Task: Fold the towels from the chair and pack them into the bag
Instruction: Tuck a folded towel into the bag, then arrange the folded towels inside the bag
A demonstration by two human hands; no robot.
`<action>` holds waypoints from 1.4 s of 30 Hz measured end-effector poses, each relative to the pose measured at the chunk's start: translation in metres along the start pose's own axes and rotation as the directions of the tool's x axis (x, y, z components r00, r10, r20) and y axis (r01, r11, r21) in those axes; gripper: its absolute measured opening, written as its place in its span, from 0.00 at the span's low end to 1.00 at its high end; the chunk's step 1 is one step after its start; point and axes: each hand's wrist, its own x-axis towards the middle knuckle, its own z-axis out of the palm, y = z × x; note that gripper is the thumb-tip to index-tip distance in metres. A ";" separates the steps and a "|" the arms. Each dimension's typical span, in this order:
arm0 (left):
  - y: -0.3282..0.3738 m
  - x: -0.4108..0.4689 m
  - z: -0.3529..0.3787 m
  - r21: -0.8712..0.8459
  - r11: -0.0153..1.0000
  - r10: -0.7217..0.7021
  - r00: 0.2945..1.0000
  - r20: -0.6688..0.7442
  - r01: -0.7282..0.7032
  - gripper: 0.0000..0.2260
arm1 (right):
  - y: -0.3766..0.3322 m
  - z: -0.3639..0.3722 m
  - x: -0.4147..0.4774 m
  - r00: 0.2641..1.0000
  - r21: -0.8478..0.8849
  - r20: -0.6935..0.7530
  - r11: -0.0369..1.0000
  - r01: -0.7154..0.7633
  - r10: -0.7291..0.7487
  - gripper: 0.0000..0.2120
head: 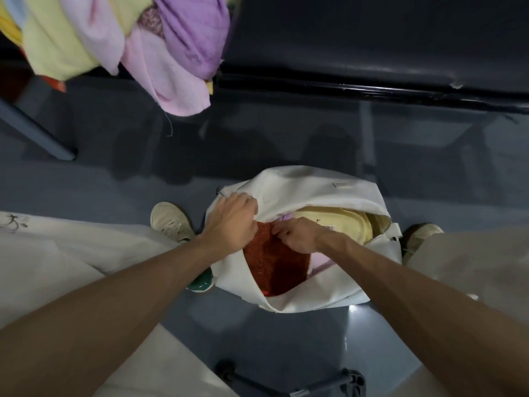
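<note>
Dim, soft picture (edges bowed), glare on floor (pixel 356 308).

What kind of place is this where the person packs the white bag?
Likely an indoor room, perhaps a workroom or office; I cannot tell more. The white bag stands on a glossy grey floor, a dark table stands beyond it, and a grey chair leg shows under the towel pile.

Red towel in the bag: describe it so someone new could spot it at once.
Find the white bag open on the floor between the person's shoes. Inside, at the right hand, lies the red towel. It alone is dark and coarse-looking; the yellow towel and pink towel beside it are pale.
</note>
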 end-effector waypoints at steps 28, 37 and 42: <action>-0.058 0.034 -0.010 -0.579 0.793 -0.218 0.976 0.018 0.187 0.13 | -0.002 0.021 0.023 0.979 0.011 0.201 1.000 0.016 -0.018 0.36; -0.060 0.030 -0.020 -0.636 0.721 -0.197 0.961 0.192 0.275 0.12 | -0.013 0.007 0.029 0.966 -0.016 0.256 0.999 -0.030 0.033 0.33; -0.041 0.032 -0.045 -0.490 0.822 -0.202 0.954 0.224 0.289 0.16 | 0.001 -0.023 0.006 0.979 0.192 0.191 0.976 -0.106 0.069 0.24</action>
